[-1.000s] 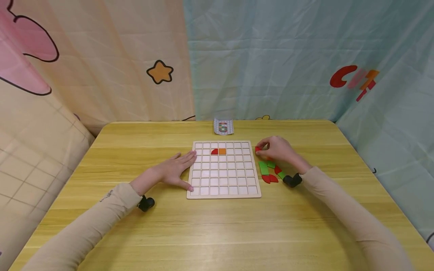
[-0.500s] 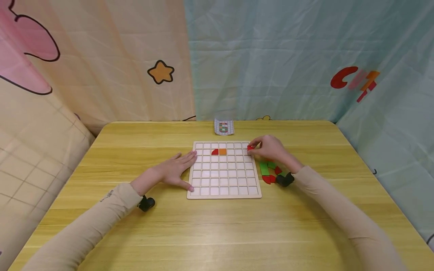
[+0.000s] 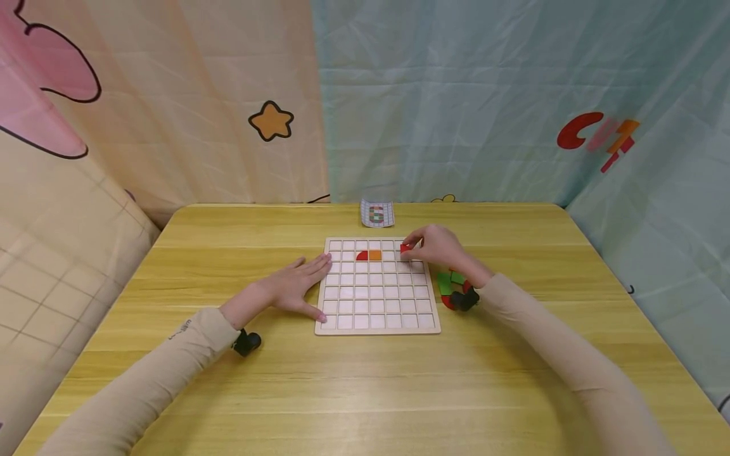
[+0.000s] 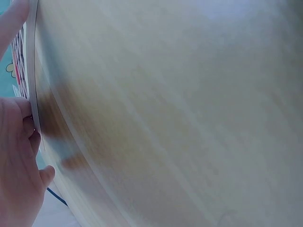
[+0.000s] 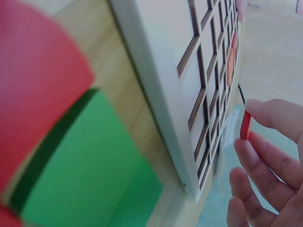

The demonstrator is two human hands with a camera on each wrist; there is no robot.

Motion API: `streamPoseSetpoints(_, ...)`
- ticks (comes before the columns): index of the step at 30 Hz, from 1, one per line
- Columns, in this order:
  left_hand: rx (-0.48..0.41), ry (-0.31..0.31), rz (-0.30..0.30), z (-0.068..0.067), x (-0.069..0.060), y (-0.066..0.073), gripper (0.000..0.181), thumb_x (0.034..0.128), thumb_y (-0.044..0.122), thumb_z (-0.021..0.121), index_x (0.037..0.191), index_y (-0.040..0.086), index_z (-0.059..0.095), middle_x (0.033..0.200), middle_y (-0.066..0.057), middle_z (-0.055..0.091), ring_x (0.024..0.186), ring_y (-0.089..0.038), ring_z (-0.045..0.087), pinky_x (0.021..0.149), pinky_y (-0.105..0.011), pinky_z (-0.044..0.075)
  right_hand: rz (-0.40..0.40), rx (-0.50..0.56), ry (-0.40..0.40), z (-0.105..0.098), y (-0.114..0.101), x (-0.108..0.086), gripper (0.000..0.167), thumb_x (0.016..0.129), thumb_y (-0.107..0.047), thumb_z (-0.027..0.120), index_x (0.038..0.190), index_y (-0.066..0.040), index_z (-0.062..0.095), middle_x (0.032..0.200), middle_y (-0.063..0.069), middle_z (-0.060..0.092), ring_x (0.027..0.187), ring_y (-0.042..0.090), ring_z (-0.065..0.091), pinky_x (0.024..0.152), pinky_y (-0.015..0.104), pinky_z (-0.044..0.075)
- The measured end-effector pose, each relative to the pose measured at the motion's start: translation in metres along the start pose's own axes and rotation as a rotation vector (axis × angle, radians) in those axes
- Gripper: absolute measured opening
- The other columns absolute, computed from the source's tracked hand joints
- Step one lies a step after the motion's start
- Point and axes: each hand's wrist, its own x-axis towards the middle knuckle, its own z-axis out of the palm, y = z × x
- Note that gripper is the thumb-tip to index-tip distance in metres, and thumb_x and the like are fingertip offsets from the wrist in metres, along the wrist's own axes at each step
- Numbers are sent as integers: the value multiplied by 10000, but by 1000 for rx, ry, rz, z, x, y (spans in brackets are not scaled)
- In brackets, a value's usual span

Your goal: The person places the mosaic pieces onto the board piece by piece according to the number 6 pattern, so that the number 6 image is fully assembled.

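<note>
While the wooden table [image 3: 365, 386] is bearing it all, the pale grid board [image 3: 376, 331] is lying flat toward the far side. The left hand [image 3: 293, 288] is resting on the board's left edge, fingers spreading straight, gripping nothing. And the right hand [image 3: 436, 246] has just been crossing leftward from the loose pieces, so another piece is now hanging over the grid, apparently not yet seated. A printed card [image 3: 377, 214] is lying beyond the board; a green piece [image 3: 444, 284] is sitting just beyond its right edge. An orange square [image 3: 374, 255] and a red quarter-round [image 3: 362, 256] are sitting side by side in the second row. Over the upper right cells, thumb and fingertips are pinching a small red piece [image 3: 404, 248]. Its edge is facing the right wrist camera, long axis running almost upright there, from thumb to finger; fingers are hiding its full outline, so any curve's direction is staying unclear.
</note>
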Motion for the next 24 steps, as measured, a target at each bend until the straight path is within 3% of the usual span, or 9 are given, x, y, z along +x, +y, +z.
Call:
streamPoseSetpoints(16,-1,4,-1,0,0,-2,1197,751,770,567,1546,53,32,1628,-94,-65,1510,-252,-21,1214,-522,36,-31,-35,-71,11,-20,17,266,799,-355,772,972,-152,767,877,-5,745,758,122,641,634,253,470)
streamPoseSetpoints(24,4,3,10,0,1,-1,1192,758,760,571,1543,43,33,1625,-108,-61,1508,-263,-21,1213,-524,36,-42,-61,-89,16,-22,21,261,791,-344,782,949,-136,770,838,-4,740,707,109,622,619,247,465)
